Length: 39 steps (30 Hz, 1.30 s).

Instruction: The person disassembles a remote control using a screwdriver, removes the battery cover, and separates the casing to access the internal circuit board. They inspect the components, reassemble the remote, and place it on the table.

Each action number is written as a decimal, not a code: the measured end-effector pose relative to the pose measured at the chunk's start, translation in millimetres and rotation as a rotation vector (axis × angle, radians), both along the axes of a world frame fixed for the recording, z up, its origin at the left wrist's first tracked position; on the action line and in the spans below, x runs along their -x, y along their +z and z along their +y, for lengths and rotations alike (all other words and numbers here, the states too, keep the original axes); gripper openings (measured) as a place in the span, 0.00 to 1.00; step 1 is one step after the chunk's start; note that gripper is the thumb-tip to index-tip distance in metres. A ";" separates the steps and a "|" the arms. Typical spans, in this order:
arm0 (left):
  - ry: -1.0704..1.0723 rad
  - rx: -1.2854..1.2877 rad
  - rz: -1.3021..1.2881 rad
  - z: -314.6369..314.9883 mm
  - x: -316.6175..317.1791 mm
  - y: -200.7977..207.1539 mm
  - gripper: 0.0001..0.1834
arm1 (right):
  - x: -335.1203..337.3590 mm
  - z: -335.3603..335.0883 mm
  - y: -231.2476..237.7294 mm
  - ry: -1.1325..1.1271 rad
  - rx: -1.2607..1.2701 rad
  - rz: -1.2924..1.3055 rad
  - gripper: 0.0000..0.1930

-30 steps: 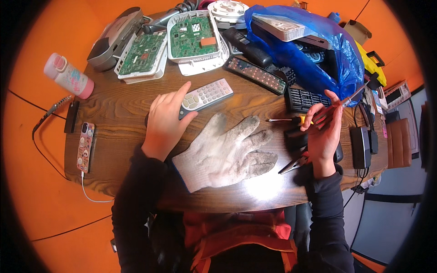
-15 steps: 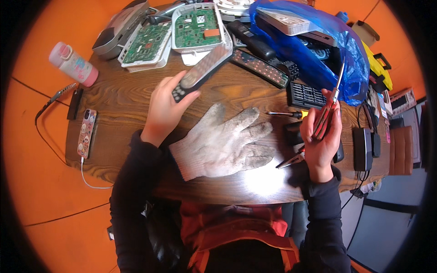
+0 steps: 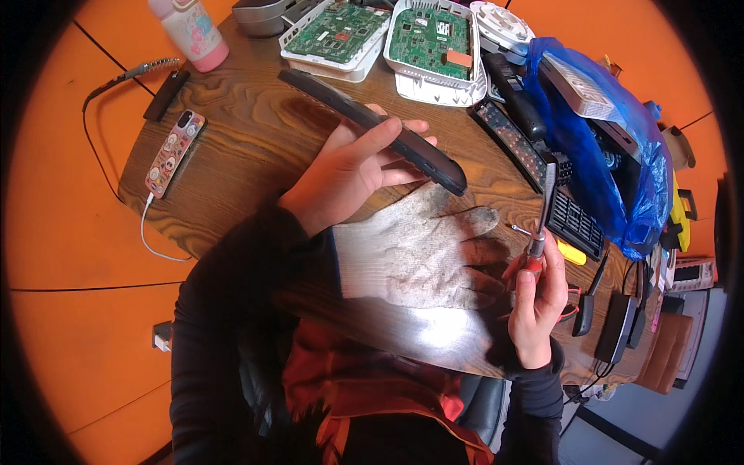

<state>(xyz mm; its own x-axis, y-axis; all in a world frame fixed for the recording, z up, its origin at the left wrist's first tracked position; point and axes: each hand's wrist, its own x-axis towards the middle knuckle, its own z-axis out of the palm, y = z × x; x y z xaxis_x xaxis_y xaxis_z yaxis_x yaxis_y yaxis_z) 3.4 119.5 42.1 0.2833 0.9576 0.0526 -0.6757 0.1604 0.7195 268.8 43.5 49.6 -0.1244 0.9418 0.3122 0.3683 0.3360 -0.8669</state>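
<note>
A long black remote control (image 3: 372,128) is held up in the left hand (image 3: 349,174) at the centre of the frame, the fingers (image 3: 387,132) wrapped under and around its middle, so that it is lifted clear of the wooden counter (image 3: 256,147) and slants from upper left down to lower right. Over at lower right, a slim screwdriver with a red handle (image 3: 540,225) is gripped upright in the right hand (image 3: 539,298), the fingers clenched round the handle and the shaft pointing toward the top of the frame. Between the two hands a dirty white work glove (image 3: 418,252) is laid flat on the counter (palm down, by the look of it), just beneath the lower end of the remote. At the top of the frame two opened white cases with green circuit boards (image 3: 387,35) are seen side by side. A blue plastic bag (image 3: 612,147) stuffed with devices is placed at upper right, with another dark remote (image 3: 515,151) lying just beside it. A phone in a patterned case (image 3: 174,153) is seen at the left, a pink bottle (image 3: 194,31) at upper left.
</note>
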 end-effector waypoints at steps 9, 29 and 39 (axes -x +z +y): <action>-0.005 -0.102 0.263 -3.3 -2.9 -3.2 0.18 | 0.3 0.8 19.7 0.069 -0.163 -0.184 0.19; -0.147 0.082 -0.001 -8.1 -7.3 1.3 0.35 | 3.0 -0.5 21.1 0.026 -0.254 -0.286 0.14; -0.145 -0.032 -0.079 -6.2 -6.8 3.1 0.40 | 4.7 -2.2 19.5 -0.020 -0.199 -0.220 0.15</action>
<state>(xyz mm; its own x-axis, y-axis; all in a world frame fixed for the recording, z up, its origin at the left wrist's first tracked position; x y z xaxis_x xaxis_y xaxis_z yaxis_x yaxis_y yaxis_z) 10.2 113.3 45.1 0.4123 0.9044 0.1100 -0.7017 0.2382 0.6715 264.1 41.3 69.1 -0.1913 0.8679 0.4585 0.5487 0.4819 -0.6832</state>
